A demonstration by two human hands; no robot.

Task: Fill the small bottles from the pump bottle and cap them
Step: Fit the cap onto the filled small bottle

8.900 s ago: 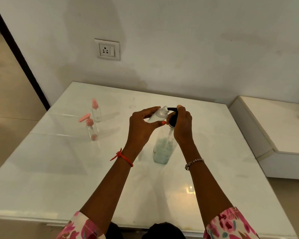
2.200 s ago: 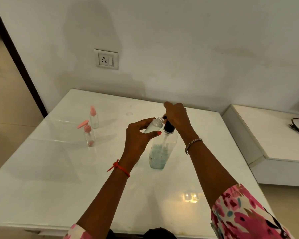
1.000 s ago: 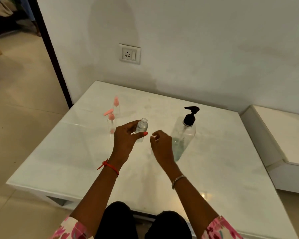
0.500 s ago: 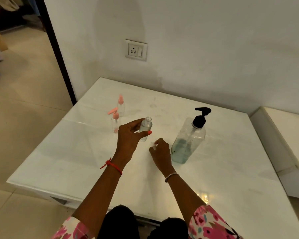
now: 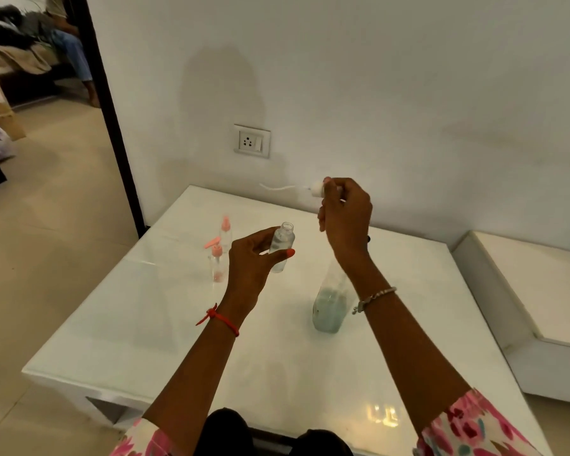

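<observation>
My left hand [image 5: 254,261] grips a small clear bottle [image 5: 282,246], open at the top, upright above the table. My right hand [image 5: 346,213] is raised higher and pinches a white pump cap [image 5: 316,188] whose thin tube sticks out to the left. The large pump bottle [image 5: 329,304], with bluish liquid at its bottom, stands on the white table [image 5: 178,324] behind my right wrist; its black pump head is hidden by my hand. Two small bottles with pink caps [image 5: 218,261] [image 5: 226,230] stand at the left.
A wall with a socket [image 5: 251,140] rises behind the table. A lower white ledge [image 5: 524,291] sits to the right. A doorway at the left opens onto a room where a person sits far off.
My right hand picked the white pump cap off the table and lifted it well above the small bottle. My left hand kept hold of the small bottle. The camera tilted up.
</observation>
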